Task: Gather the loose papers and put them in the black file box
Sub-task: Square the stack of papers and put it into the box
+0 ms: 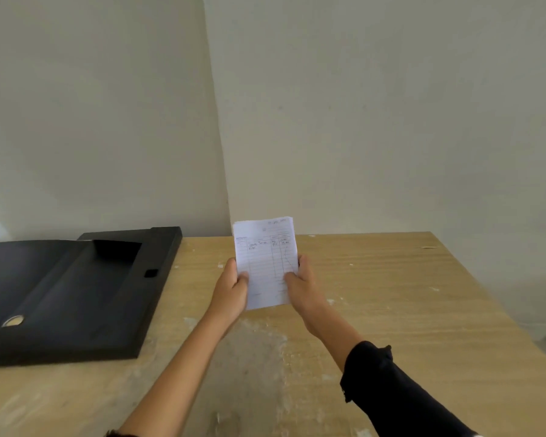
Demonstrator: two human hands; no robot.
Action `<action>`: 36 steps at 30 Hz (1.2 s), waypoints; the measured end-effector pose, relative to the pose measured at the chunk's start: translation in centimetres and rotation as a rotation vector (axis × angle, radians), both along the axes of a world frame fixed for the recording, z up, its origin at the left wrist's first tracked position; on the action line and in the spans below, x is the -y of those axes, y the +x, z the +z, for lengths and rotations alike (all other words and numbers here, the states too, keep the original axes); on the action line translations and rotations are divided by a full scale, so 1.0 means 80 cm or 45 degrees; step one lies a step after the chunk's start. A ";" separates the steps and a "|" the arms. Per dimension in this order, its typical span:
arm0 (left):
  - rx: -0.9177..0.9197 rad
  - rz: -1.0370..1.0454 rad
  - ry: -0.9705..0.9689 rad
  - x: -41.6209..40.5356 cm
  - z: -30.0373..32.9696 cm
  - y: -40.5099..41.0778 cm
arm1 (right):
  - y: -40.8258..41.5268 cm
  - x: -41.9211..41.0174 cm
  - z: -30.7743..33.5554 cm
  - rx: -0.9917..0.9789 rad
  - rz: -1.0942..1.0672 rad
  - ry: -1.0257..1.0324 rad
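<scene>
A small stack of white ruled papers (265, 257) with handwriting stands upright above the middle of the wooden table (391, 310). My left hand (232, 290) grips its left edge and my right hand (301, 287) grips its right edge, thumbs on the front sheet. The black file box (76, 294) lies flat and open on the table's left side, well left of the papers, with a round metal piece (13, 320) near its front left. Nothing shows inside the box.
Pale walls meet in a corner just behind the table. The tabletop is dusty, with white flecks and a chalky patch (256, 348) under my forearms. The table's right edge runs diagonally at the far right.
</scene>
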State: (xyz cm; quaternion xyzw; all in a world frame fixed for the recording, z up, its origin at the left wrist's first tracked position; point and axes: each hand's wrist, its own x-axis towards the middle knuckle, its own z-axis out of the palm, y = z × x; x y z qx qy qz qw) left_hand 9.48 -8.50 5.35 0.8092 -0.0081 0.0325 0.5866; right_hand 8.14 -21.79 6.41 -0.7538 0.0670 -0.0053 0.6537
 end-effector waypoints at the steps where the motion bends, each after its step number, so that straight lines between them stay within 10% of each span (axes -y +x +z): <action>1: 0.025 0.027 0.035 -0.007 0.004 -0.006 | -0.006 -0.010 0.003 0.020 0.028 -0.007; 36: 0.168 0.128 0.071 -0.133 -0.066 0.009 | 0.010 -0.168 -0.062 0.195 -0.121 -0.160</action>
